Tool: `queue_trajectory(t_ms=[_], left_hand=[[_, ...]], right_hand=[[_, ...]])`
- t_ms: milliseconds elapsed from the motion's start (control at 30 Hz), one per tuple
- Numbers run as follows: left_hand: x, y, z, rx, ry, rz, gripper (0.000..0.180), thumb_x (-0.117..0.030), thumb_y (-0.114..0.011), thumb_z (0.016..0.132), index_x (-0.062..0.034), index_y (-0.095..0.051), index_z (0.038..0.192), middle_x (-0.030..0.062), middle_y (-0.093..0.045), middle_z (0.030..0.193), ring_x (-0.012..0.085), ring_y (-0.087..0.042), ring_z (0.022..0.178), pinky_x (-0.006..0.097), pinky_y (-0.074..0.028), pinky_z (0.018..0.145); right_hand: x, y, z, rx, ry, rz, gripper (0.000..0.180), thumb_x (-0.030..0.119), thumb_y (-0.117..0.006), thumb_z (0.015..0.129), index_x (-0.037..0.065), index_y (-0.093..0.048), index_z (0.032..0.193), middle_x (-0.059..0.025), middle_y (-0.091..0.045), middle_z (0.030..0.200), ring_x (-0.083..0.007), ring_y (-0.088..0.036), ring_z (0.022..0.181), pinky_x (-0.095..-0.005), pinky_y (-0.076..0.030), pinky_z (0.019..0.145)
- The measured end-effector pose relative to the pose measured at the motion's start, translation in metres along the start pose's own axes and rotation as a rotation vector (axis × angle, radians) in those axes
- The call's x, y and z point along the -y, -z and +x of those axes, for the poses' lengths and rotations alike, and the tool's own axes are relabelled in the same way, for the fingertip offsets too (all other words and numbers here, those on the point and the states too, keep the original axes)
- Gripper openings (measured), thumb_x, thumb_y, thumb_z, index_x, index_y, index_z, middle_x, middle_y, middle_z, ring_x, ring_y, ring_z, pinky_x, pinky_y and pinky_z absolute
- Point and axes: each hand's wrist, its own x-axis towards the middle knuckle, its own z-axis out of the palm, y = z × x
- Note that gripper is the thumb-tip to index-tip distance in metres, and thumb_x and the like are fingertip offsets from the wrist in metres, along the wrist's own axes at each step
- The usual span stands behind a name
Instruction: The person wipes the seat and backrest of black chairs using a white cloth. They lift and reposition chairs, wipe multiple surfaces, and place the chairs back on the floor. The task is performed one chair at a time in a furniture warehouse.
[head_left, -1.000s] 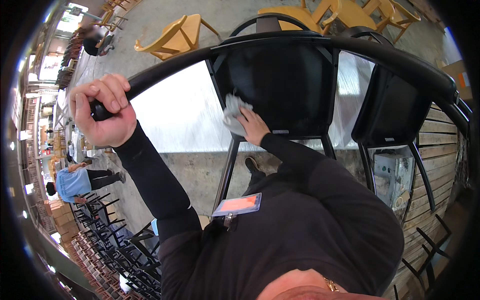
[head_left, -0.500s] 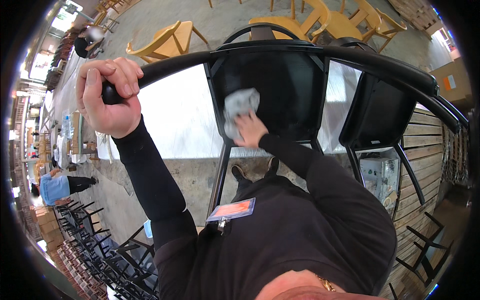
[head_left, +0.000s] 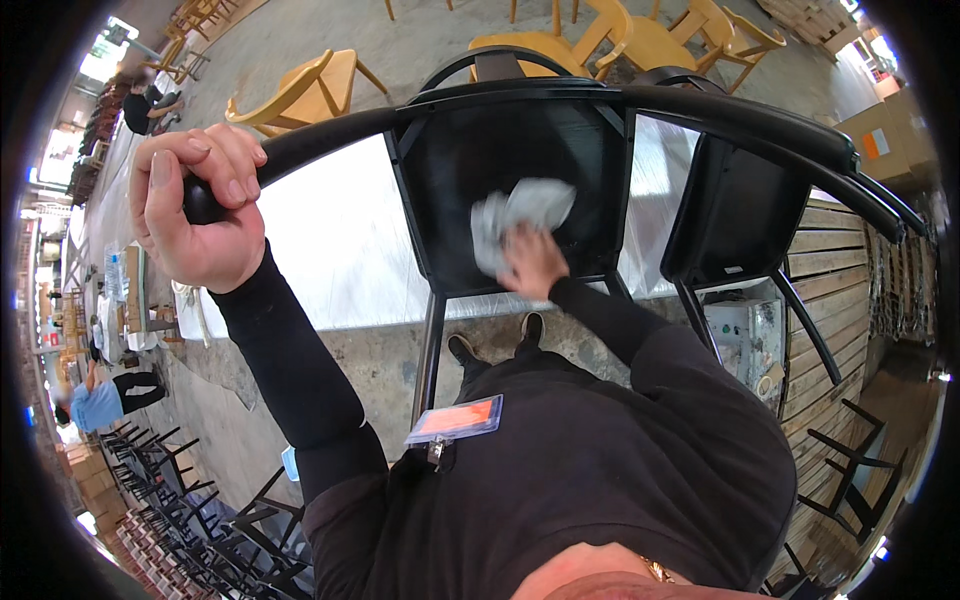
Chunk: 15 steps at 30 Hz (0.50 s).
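A black chair [head_left: 470,150] lies before me on a white-covered table [head_left: 345,225], its flat seat panel facing me and its curved rail running across the far side. My left hand [head_left: 205,205] is closed around the rounded left end of that rail. Against the lower middle of the panel, my right hand [head_left: 533,265] holds a pale grey cloth [head_left: 543,203], crumpled and somewhat blurred by motion. The fingers lie over the cloth's near part.
A second black chair [head_left: 738,215] leans at the right, above a grey box [head_left: 745,340] and wooden slats [head_left: 830,300]. Light wooden chairs [head_left: 325,85] stand beyond the table. Stacked black chair frames [head_left: 190,490] fill the lower left. Other people [head_left: 100,400] are farther off.
My right hand and the cloth have moved rightward across the panel, and the cloth is spread wider. My left hand keeps its grip on the rail end. The whole view has shifted slightly.
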Motion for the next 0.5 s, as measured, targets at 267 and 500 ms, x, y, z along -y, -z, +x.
queue_trajectory(t_ms=[267,500], left_hand=[[0.0,0.0,0.001,0.014,0.016,-0.009,0.028,-0.021,-0.041,0.099,-0.002,-0.058,0.086,0.0048,-0.045,0.052,0.0153,-0.043,0.045,0.036,-0.042,0.057],[0.001,0.009,0.0,0.11,0.022,0.008,0.03,-0.021,-0.038,0.099,-0.0023,-0.059,0.09,0.0043,-0.045,0.054,0.0162,-0.045,0.048,0.037,-0.043,0.06]], right_hand=[[-0.062,0.05,0.087,-0.718,-0.334,-0.074,0.044,0.029,-0.069,0.081,0.003,-0.055,0.113,-0.0209,-0.048,0.131,-0.0392,-0.048,0.122,-0.0563,-0.031,0.108],[0.0,0.001,-0.014,0.154,0.004,-0.095,0.044,0.029,-0.066,0.078,0.002,-0.064,0.113,-0.0175,-0.05,0.131,-0.0347,-0.044,0.13,-0.057,-0.027,0.113]])
